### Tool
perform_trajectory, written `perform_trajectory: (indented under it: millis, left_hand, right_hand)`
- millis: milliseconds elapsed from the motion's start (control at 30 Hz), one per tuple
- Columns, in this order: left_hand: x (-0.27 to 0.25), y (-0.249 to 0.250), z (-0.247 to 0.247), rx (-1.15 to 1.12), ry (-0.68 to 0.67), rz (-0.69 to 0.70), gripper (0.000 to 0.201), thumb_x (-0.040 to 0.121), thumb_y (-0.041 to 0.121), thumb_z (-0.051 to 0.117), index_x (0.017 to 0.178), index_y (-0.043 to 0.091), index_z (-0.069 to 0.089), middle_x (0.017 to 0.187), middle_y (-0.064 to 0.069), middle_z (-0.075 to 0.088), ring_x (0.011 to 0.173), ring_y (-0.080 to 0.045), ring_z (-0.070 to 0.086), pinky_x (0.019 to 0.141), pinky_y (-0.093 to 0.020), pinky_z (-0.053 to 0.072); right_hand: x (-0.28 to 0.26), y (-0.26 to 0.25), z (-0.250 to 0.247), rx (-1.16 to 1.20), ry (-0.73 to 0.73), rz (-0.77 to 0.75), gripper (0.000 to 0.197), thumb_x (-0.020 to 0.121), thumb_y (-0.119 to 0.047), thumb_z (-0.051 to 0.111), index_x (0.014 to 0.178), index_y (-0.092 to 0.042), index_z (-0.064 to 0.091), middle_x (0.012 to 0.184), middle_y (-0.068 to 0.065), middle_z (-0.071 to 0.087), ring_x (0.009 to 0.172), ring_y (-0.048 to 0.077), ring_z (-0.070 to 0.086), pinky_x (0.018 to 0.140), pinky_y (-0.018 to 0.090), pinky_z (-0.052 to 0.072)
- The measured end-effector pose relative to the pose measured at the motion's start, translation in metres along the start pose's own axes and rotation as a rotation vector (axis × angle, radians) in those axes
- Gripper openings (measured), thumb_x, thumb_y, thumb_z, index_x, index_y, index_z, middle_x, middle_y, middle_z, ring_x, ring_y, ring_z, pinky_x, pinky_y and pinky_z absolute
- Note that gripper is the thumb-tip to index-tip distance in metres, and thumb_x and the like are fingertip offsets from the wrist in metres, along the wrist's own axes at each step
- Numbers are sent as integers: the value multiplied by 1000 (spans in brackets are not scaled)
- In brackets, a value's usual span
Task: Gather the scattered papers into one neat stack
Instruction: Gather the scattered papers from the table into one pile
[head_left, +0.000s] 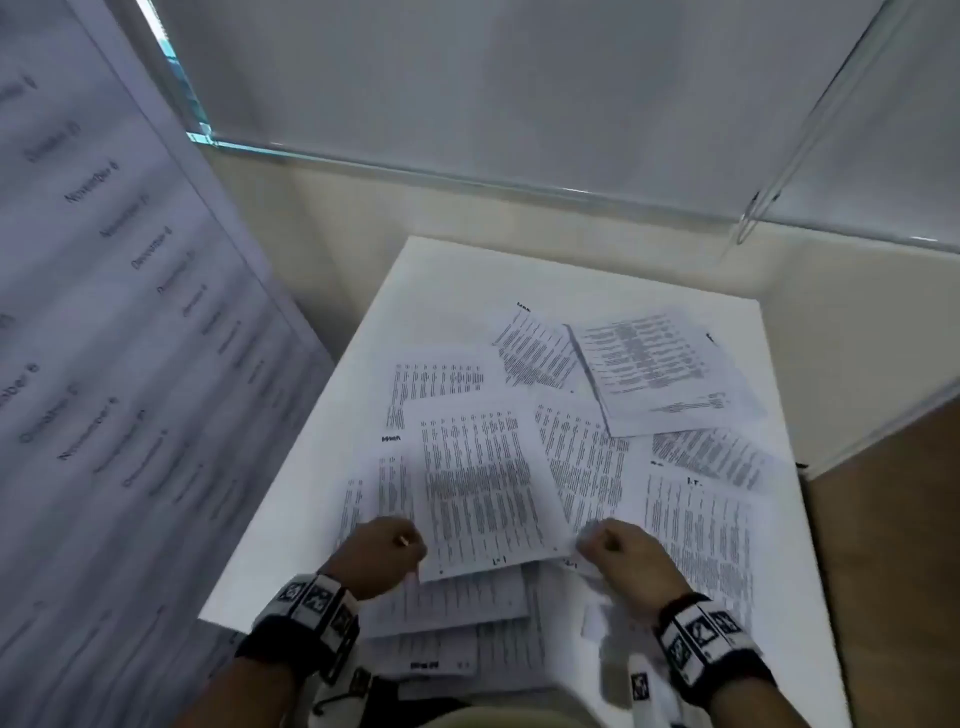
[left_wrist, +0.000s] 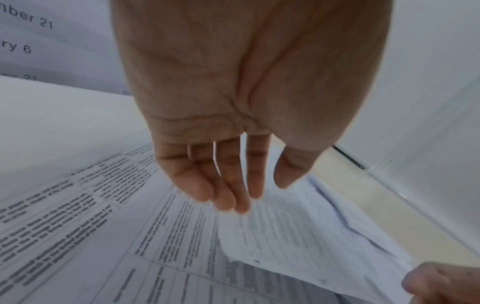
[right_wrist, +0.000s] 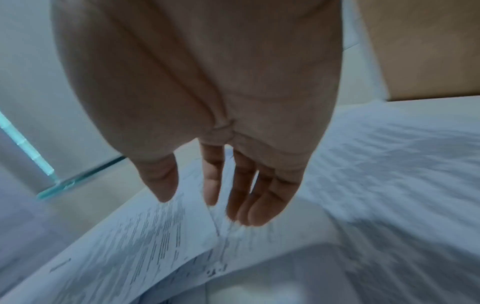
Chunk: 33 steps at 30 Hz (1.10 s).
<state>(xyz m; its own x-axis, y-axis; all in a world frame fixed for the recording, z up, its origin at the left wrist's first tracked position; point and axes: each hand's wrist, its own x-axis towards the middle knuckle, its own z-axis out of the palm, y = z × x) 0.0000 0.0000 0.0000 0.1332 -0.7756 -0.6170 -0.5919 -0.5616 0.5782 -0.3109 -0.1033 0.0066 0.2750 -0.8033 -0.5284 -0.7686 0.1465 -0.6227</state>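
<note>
Lying on the printed papers (head_left: 478, 483) strewn over the desk (head_left: 311, 519), a top sheet (head_left: 485, 551) is pinched at its near corners by the left hand (head_left: 382, 553) and right hand (head_left: 626, 558).

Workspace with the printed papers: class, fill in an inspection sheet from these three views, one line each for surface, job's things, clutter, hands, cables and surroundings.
Surface: white table, far part bare, near part covered.
Job's things: printed papers lie scattered and overlapping at many angles; no neat stack yet. The top sheet is lifted at its near edge.
Clutter: nothing seen besides papers.
Hands: left hand pinches the top sheet's near left edge; right hand pinches its near right corner.
Cables: nothing seen.
Surroundings: large calendar sheet with month names at left; glass panel edge behind; brown floor at right.
</note>
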Motion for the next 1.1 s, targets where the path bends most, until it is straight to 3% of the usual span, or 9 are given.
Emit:
perform_trajectory:
  millis: [133, 233, 367, 467, 633, 733, 833, 900, 1100]
  left_hand:
    - [27, 0, -2, 35, 250, -92, 20, 92, 28, 59, 106, 19, 69, 104, -1, 71, 92, -17, 62, 81, -25, 47]
    - [40, 2, 8, 29, 288, -101, 34, 90, 29, 58, 121, 17, 62, 118, -8, 65, 103, -21, 60, 89, -29, 48]
    - [46, 7, 26, 12, 255, -44, 45, 90, 35, 59, 132, 22, 50, 123, -10, 56, 107, -21, 52, 90, -29, 41]
    - [47, 5, 34, -48, 264, -38, 50, 89, 34, 59, 136, 22, 46, 117, -11, 57, 98, -21, 50, 87, -29, 42]
    - [46, 6, 28, -235, 285, -67, 58, 91, 28, 59, 143, 20, 34, 85, -12, 66, 64, -17, 56, 64, -32, 53]
    - [45, 10, 23, -294, 254, -104, 64, 94, 30, 59, 149, 20, 28, 91, -5, 68, 76, -22, 66, 70, -31, 55]
    - [40, 27, 23, -380, 149, -71, 49, 95, 27, 59, 139, 11, 47, 120, -17, 66, 107, -38, 67, 93, -39, 54]
    - [34, 41, 30, -424, 35, -4, 22, 95, 18, 60, 115, 11, 64, 110, -12, 73, 101, -32, 70, 94, -41, 56]
    - [39, 58, 69, -75, -110, 142, 29, 86, 29, 64, 111, 18, 70, 109, 1, 75, 96, -15, 71, 92, -39, 58]
  right_hand:
    - [43, -18, 11, -101, 13, 61, 29, 90, -40, 65, 107, -17, 58, 98, -1, 64, 90, 17, 63, 72, 27, 47]
    - [63, -28, 27, -89, 27, 117, 42, 89, -40, 67, 116, -9, 54, 106, 7, 63, 98, 24, 60, 86, 31, 49]
    - [71, -35, 48, -45, 76, 130, 56, 89, -37, 69, 132, -5, 51, 113, 9, 61, 99, 23, 58, 81, 22, 44]
    - [68, -35, 53, 33, 122, 105, 34, 93, -19, 65, 122, -3, 56, 108, 7, 62, 82, 15, 57, 66, 16, 45]
    - [52, -18, 39, 233, 89, 23, 11, 92, -15, 64, 86, -7, 59, 79, 13, 67, 67, 22, 60, 67, 45, 56]
    - [32, -7, 26, 344, 48, 7, 16, 96, -14, 61, 81, -14, 57, 65, -10, 61, 55, 3, 55, 61, 28, 46]
    - [12, 14, 20, 410, -17, 18, 21, 95, -23, 65, 114, -14, 66, 103, -6, 74, 91, 0, 69, 81, 22, 51]
    - [-2, 25, 16, 422, -20, 50, 31, 92, -30, 69, 121, -20, 66, 116, -6, 73, 109, 10, 66, 88, 24, 50]
    - [-33, 59, 6, 498, 122, 155, 18, 95, -18, 66, 111, -25, 66, 105, -13, 70, 99, 2, 63, 73, 17, 46]
